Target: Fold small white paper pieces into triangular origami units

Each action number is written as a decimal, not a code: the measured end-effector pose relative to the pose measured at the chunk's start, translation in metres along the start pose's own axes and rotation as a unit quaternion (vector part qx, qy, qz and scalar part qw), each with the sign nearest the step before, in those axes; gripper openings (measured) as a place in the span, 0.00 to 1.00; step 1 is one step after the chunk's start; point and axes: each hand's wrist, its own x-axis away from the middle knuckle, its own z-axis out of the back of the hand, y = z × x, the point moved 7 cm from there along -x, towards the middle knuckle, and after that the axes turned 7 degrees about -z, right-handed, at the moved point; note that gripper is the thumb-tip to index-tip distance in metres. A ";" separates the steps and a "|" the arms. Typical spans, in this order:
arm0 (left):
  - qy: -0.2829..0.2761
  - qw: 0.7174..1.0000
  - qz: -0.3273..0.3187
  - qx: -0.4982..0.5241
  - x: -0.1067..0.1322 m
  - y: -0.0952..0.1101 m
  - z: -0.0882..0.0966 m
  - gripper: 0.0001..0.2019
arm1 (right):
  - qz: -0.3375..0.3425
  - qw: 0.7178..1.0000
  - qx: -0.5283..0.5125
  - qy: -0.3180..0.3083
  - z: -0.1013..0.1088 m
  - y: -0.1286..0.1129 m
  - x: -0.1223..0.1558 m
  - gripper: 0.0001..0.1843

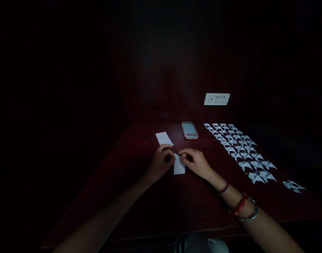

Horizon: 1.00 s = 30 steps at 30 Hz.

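My left hand point(161, 161) and right hand point(197, 162) pinch a paper slip point(179, 168) at its top. The table point(126, 158) bears a paper stack point(164, 138), phone point(190, 130) and folded papers point(255, 177).

The left hand point(162, 162) and right hand point(197, 162) pinched the far end of a small white paper point(179, 167) over the dark red table point(140, 196). Just beyond the left hand lay white sheets point(164, 138); to their right, a phone point(189, 130) — its screen blurred. Rows of folded pieces point(232, 142) filled the table's right side, another piece point(293, 186) lying apart, nearer the edge. Bracelets point(240, 207) ringed the right forearm point(269, 225) — and a socket point(217, 99) showed on the wall point(163, 88).
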 end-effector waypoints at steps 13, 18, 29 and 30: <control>-0.005 0.999 -0.031 -0.008 0.001 0.015 -0.003 0.03 | 0.026 0.999 0.019 0.018 0.005 -0.010 0.002 0.05; 0.008 0.998 -0.059 -0.022 0.001 0.022 -0.002 0.04 | 0.013 1.000 0.004 0.021 0.004 -0.008 0.002 0.04; 0.003 0.997 -0.070 -0.029 0.003 0.027 -0.001 0.04 | -0.071 0.987 -0.137 -0.036 -0.011 0.009 -0.002 0.06; 0.003 0.997 -0.068 -0.027 0.003 0.027 0.000 0.04 | -0.084 0.982 -0.162 -0.043 -0.013 0.012 -0.002 0.06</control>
